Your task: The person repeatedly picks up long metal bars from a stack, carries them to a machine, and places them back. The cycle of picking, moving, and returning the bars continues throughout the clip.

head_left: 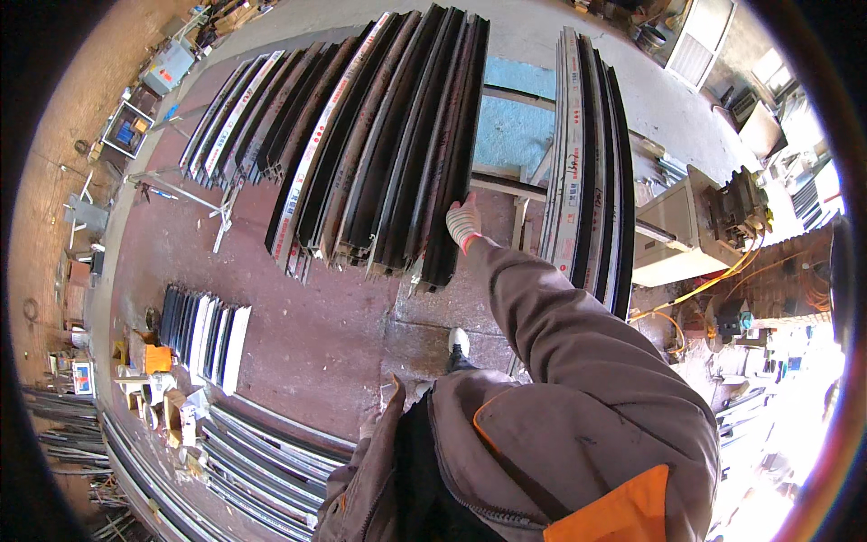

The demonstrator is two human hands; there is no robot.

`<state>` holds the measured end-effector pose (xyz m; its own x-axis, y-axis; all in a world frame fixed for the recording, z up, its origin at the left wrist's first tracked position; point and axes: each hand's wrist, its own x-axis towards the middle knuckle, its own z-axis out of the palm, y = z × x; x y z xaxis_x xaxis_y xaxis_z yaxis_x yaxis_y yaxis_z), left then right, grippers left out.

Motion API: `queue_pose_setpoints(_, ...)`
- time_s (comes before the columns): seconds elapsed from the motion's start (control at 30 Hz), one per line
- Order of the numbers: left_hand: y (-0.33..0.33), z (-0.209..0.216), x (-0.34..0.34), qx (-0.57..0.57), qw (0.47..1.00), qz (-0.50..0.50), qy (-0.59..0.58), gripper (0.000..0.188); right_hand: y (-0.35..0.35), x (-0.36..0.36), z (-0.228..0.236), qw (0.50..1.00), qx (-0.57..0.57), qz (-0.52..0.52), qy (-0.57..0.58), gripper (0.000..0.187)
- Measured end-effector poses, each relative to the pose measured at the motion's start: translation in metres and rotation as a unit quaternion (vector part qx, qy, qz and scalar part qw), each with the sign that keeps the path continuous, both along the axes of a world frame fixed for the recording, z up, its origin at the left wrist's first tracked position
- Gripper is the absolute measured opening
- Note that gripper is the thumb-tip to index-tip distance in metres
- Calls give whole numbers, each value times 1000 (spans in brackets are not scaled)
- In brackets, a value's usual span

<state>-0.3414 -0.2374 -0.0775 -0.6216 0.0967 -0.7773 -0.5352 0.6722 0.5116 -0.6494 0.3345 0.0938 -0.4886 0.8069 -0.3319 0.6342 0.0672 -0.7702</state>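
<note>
My right arm reaches forward, and my right hand (464, 224), in a pale striped knit glove, is closed against the right edge of a row of long dark metal profiles (397, 154). Its fingers lie on the outermost dark profile (452, 181); how far they wrap round it is partly hidden. Several profiles in the row carry white printed film strips (316, 144). Low at my left side, my left hand (368, 425) shows only as a small pale patch beyond the sleeve. Its fingers cannot be made out.
Right of my arm, a second bundle of profiles (587, 172) lies across a rack, near a beige machine (682, 226). Blue panels (513, 131) sit between the bundles. Shorter profiles (203, 334) and long bars (262, 461) lie at the left. A yellow cable (704, 294) runs at the right.
</note>
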Motion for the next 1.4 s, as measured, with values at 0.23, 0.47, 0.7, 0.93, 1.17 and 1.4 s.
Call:
queue_pose_setpoints(0.23,7,-7,-33,10,1000,3,6,68,-2,-9,-18,988,-114,-74,74,59)
queue_pose_setpoints(0.47,-18,-22,-16,-76,973,-197,97,61,-11,1,-23,944,191,208,-171,48)
queue_pose_setpoints(0.7,-49,-45,-48,-116,954,-250,123,64,-49,81,83,987,100,98,74,68)
queue_pose_setpoints(0.93,-48,-65,-100,-133,923,-306,190,67,-107,202,158,957,97,189,196,53)
queue_pose_setpoints(1.17,-32,-70,-122,-115,877,-413,218,61,-141,376,178,933,43,237,268,42)
queue_pose_setpoints(1.4,20,-57,-112,33,867,-489,91,47,-104,502,140,943,16,-77,322,37)
